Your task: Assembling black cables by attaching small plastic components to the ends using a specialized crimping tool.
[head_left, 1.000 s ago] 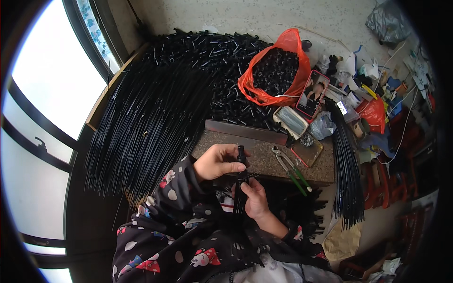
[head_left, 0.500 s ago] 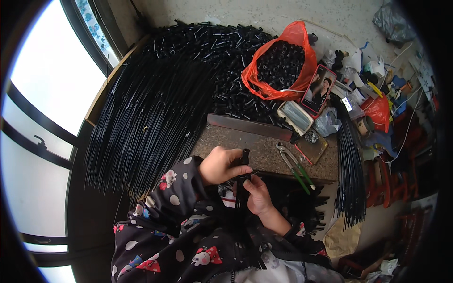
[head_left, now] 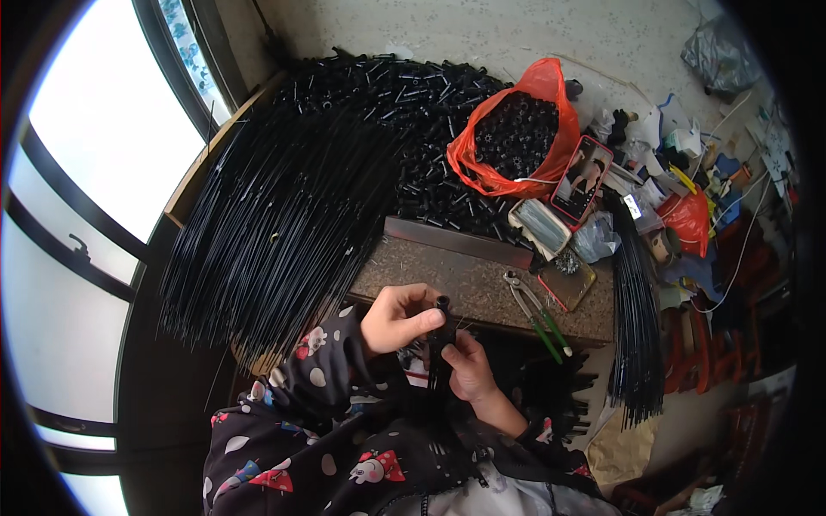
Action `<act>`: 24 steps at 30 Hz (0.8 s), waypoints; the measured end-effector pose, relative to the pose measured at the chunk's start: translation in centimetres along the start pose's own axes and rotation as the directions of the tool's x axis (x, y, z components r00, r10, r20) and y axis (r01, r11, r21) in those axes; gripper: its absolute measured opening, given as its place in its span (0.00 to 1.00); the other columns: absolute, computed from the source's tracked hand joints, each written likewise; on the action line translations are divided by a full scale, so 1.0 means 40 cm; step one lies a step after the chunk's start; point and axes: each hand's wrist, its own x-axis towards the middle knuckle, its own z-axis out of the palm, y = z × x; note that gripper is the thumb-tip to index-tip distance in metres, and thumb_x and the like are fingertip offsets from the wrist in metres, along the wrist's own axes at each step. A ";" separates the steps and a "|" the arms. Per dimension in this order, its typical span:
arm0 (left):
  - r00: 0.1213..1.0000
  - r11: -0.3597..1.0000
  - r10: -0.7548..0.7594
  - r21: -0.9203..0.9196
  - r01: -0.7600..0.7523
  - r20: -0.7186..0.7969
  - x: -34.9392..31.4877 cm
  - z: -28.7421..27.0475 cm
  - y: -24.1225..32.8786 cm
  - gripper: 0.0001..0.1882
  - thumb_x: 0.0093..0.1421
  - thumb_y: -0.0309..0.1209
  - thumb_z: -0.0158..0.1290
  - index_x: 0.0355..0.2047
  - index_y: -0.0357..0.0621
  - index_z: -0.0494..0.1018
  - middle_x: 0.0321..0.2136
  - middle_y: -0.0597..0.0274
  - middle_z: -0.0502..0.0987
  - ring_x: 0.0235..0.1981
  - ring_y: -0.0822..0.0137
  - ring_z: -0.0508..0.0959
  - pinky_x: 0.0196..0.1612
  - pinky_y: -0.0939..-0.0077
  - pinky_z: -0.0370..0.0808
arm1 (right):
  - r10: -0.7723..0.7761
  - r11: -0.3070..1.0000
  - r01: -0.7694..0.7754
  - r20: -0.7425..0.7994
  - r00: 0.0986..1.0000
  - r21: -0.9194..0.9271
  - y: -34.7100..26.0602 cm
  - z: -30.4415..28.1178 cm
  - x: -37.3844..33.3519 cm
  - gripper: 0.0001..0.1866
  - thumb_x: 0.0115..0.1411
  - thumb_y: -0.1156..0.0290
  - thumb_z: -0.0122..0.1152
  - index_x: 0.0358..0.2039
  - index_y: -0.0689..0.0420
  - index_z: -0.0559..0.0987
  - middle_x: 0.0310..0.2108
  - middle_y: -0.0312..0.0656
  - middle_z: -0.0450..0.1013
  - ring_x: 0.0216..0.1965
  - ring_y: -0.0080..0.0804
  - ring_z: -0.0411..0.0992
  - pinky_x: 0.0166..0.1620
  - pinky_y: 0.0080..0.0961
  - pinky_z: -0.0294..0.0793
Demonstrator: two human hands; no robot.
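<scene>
My left hand [head_left: 401, 320] closes around a black tube-shaped plastic piece [head_left: 443, 303], much like an umbrella runner, its round open end showing at the top. Lower on the same piece, my right hand [head_left: 471, 365] grips with thumb and curled fingers. A fine wire end sticks up by the right fingers. Thin black rods hang below the piece, partly lost against my dark clothing. In front of my hands is a speckled worktop [head_left: 430, 267], on which green-handled pliers [head_left: 538, 316] lie to the right.
Many thin black rods [head_left: 267, 232] cover the left side. Behind a metal bar [head_left: 456, 243] are heaped black tubes [head_left: 370, 95] and a red bag [head_left: 462, 159] of small black parts. A phone [head_left: 582, 176], a tray of wires [head_left: 540, 225] and another rod bundle [head_left: 637, 327] stand right.
My left fingers have shifted on the tube, so its open top end shows more; its thumb has moved up and left. My right hand stays on it, slightly lower. The view has tilted a little.
</scene>
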 end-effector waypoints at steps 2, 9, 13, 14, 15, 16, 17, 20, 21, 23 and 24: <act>0.990 1.000 -0.006 -0.024 0.009 0.139 -0.020 -0.026 -0.024 0.26 0.51 0.45 0.56 0.39 0.33 0.70 0.34 0.61 0.72 0.33 0.74 0.70 0.38 0.82 0.67 | -0.029 1.000 0.028 -0.030 0.999 -0.011 -0.005 0.004 -0.001 0.14 0.54 0.66 0.60 0.38 0.58 0.71 0.33 0.37 0.71 0.34 0.25 0.70 0.39 0.23 0.70; 0.941 0.961 0.272 -0.007 -0.276 0.203 -0.040 -0.019 -0.086 0.19 0.50 0.23 0.56 0.44 0.34 0.70 0.42 0.52 0.68 0.40 0.63 0.72 0.41 0.73 0.70 | -0.050 0.999 0.049 0.043 0.998 0.018 0.002 -0.030 -0.009 0.17 0.52 0.66 0.61 0.40 0.58 0.71 0.34 0.37 0.71 0.37 0.26 0.69 0.43 0.24 0.67; 0.921 0.932 0.312 -0.264 -0.248 0.234 -0.031 -0.017 -0.102 0.09 0.48 0.19 0.56 0.33 0.35 0.74 0.27 0.55 0.73 0.34 0.60 0.72 0.43 0.63 0.69 | 0.024 1.000 -0.025 0.201 0.979 0.006 0.011 -0.047 -0.024 0.16 0.54 0.70 0.58 0.44 0.56 0.70 0.36 0.38 0.70 0.37 0.32 0.70 0.41 0.29 0.71; 0.898 0.911 0.290 -0.384 -0.153 0.330 -0.027 -0.018 -0.111 0.09 0.45 0.20 0.59 0.29 0.37 0.75 0.23 0.58 0.74 0.33 0.59 0.71 0.44 0.63 0.66 | 0.028 0.999 -0.018 0.259 0.965 -0.041 0.018 -0.050 -0.033 0.16 0.53 0.72 0.58 0.44 0.55 0.70 0.39 0.38 0.69 0.41 0.32 0.70 0.45 0.30 0.70; 0.820 0.834 0.426 -0.517 -0.192 0.382 -0.006 0.001 -0.118 0.08 0.43 0.22 0.62 0.25 0.38 0.75 0.23 0.58 0.74 0.33 0.61 0.70 0.42 0.66 0.66 | 0.018 0.999 -0.008 0.323 0.946 -0.033 0.018 -0.043 -0.040 0.17 0.53 0.73 0.58 0.44 0.54 0.70 0.40 0.37 0.68 0.43 0.31 0.69 0.46 0.29 0.69; 0.776 0.797 0.478 -0.574 -0.188 0.411 0.001 0.018 -0.132 0.08 0.42 0.23 0.63 0.24 0.39 0.75 0.22 0.57 0.74 0.33 0.62 0.70 0.41 0.67 0.65 | 0.006 1.000 0.004 0.387 0.922 -0.026 0.016 -0.036 -0.048 0.17 0.52 0.74 0.59 0.43 0.54 0.71 0.41 0.36 0.68 0.44 0.30 0.68 0.47 0.29 0.68; 0.768 0.785 0.487 -0.594 -0.177 0.415 0.005 0.025 -0.138 0.09 0.42 0.23 0.63 0.24 0.39 0.75 0.22 0.57 0.74 0.32 0.62 0.70 0.42 0.65 0.65 | -0.008 0.999 0.026 0.407 0.913 -0.039 0.020 -0.041 -0.052 0.17 0.52 0.74 0.59 0.44 0.55 0.70 0.40 0.37 0.69 0.43 0.30 0.69 0.47 0.27 0.68; 0.882 0.824 0.209 -0.562 0.074 0.422 0.012 -0.002 -0.164 0.12 0.48 0.25 0.59 0.35 0.38 0.73 0.30 0.55 0.75 0.41 0.60 0.71 0.50 0.60 0.63 | 0.062 0.996 -0.073 0.216 0.974 0.044 0.018 -0.049 -0.043 0.16 0.49 0.76 0.59 0.41 0.58 0.71 0.36 0.38 0.70 0.40 0.29 0.69 0.45 0.26 0.67; 0.924 0.827 -0.138 -0.472 0.305 0.356 -0.010 -0.027 -0.150 0.16 0.50 0.26 0.57 0.40 0.38 0.72 0.34 0.55 0.75 0.44 0.60 0.70 0.52 0.60 0.62 | -0.033 0.993 0.014 0.163 0.986 0.119 -0.024 0.001 -0.028 0.15 0.53 0.74 0.56 0.43 0.57 0.69 0.36 0.38 0.70 0.38 0.27 0.68 0.43 0.25 0.67; 0.962 0.913 0.170 -0.401 -0.073 0.214 0.035 -0.012 -0.164 0.37 0.53 0.37 0.55 0.58 0.38 0.51 0.52 0.55 0.62 0.54 0.61 0.63 0.56 0.66 0.57 | -0.241 0.969 0.246 -0.188 0.952 0.002 -0.009 -0.036 0.011 0.10 0.58 0.73 0.51 0.41 0.57 0.69 0.36 0.37 0.70 0.36 0.25 0.68 0.41 0.24 0.67; 0.961 0.917 0.164 -0.394 -0.065 0.222 0.032 0.006 -0.129 0.37 0.53 0.37 0.55 0.58 0.38 0.51 0.52 0.55 0.62 0.54 0.61 0.63 0.56 0.66 0.57 | -0.359 0.924 0.382 -0.388 0.849 -0.018 -0.028 0.000 0.021 0.07 0.60 0.73 0.48 0.39 0.57 0.69 0.35 0.35 0.70 0.36 0.23 0.68 0.41 0.22 0.66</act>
